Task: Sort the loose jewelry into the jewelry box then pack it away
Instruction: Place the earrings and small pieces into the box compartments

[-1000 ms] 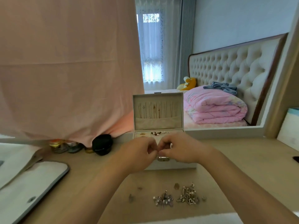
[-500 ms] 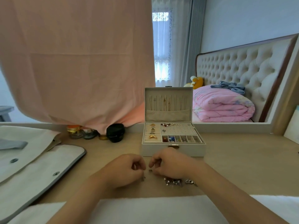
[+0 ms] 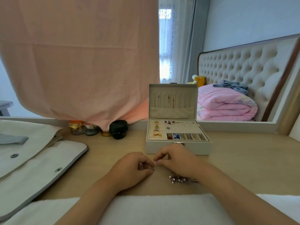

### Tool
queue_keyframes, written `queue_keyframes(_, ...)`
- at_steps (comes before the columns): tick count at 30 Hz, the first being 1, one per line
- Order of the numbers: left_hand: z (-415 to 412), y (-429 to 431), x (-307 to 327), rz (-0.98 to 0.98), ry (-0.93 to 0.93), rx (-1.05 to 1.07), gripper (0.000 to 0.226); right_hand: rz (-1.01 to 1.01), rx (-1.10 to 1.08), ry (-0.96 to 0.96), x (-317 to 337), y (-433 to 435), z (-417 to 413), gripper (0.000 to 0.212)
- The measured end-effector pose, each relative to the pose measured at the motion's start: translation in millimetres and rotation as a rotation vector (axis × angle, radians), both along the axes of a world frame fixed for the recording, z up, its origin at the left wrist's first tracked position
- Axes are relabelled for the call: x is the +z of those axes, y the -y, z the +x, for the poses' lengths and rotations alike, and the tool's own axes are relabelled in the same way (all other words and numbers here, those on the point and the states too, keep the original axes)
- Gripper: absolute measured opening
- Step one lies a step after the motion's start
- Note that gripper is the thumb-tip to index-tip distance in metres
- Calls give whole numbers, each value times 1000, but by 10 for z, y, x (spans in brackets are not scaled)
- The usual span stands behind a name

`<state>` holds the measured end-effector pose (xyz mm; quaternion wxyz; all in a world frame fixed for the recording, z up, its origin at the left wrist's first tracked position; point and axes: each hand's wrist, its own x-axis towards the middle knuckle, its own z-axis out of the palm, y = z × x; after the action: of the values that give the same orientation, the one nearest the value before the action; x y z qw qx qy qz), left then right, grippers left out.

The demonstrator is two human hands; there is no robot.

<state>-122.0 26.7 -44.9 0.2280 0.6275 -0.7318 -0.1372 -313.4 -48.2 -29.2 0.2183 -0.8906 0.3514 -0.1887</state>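
Just in front of the open jewelry box (image 3: 199, 148): left hand (image 3: 131, 168) pinches a small silver piece (image 3: 152, 169). Right hand (image 3: 177, 161) has fingertips curled tight beside it; can't tell whether they hold it. Loose jewelry pile (image 3: 180, 178) lies further out from the box. Best, I judge: work low, keep the pinch firm, then carry it to a matching compartment

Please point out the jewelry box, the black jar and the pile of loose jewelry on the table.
jewelry box (image 3: 202, 148): head view, its front wall.
black jar (image 3: 118, 129): head view, its side.
loose jewelry pile (image 3: 179, 178): head view, middle of the heap.
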Motion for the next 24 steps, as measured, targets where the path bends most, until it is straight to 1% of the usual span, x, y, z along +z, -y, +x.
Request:
queue_keyframes(3,-61,17,-25,-16,-9,20,26,-29,-25,67,12,1,-21,10)
queue_keyframes(6,-94,13,-35,-40,-122,52,33,-50,-21,133,8,-19,-36,18)
queue_keyframes(11,-170,1,14,-119,-402,91,20,-101,-39,233,17,-31,-19,23)
queue_keyframes(16,-224,-14,68,-20,-694,109,15,-126,-37,312,16,-17,-28,28)
queue_keyframes(18,-235,-25,91,5,-770,144,14,-110,-43,333,29,-31,-39,28)
queue_keyframes(20,-245,-29,112,9,-809,167,12,-86,-43,334,50,-52,-44,26)
queue_keyframes(24,-260,-36,129,-1,-792,176,10,-42,-8,272,91,-59,-42,23)
